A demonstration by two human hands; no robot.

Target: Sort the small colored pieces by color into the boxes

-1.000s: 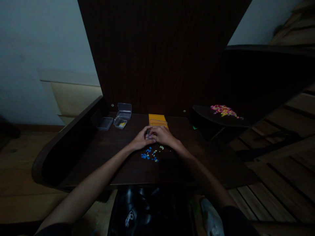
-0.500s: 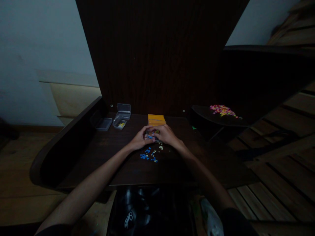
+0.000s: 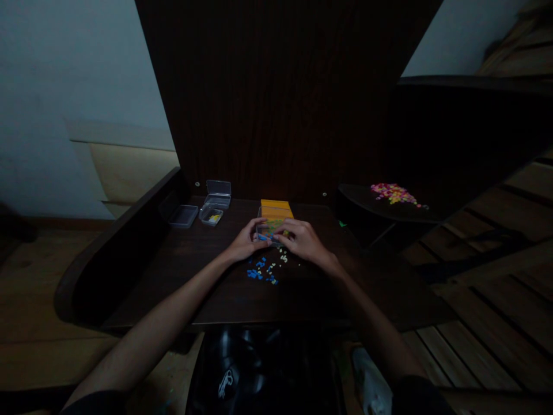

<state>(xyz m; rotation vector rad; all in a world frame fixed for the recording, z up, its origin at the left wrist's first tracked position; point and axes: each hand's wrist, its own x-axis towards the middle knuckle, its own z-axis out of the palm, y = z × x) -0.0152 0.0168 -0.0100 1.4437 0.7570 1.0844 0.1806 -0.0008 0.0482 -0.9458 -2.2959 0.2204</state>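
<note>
Head view: at left, a clear tray (image 3: 184, 216) lies on the worktop (image 3: 231, 302). The left hand (image 3: 244, 244) pinches the left side of the middle clear case (image 3: 262, 230); blue pieces (image 3: 254, 274) lie nearer. The right hand (image 3: 302, 239) bends over the case; whether its grip pinches something, I cannot tell.

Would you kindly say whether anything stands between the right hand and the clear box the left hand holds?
Nothing visible does: the right hand is at the right side of the clear box, opposite the left hand. The loose blue pieces lie nearer the camera, out of the way.
</note>
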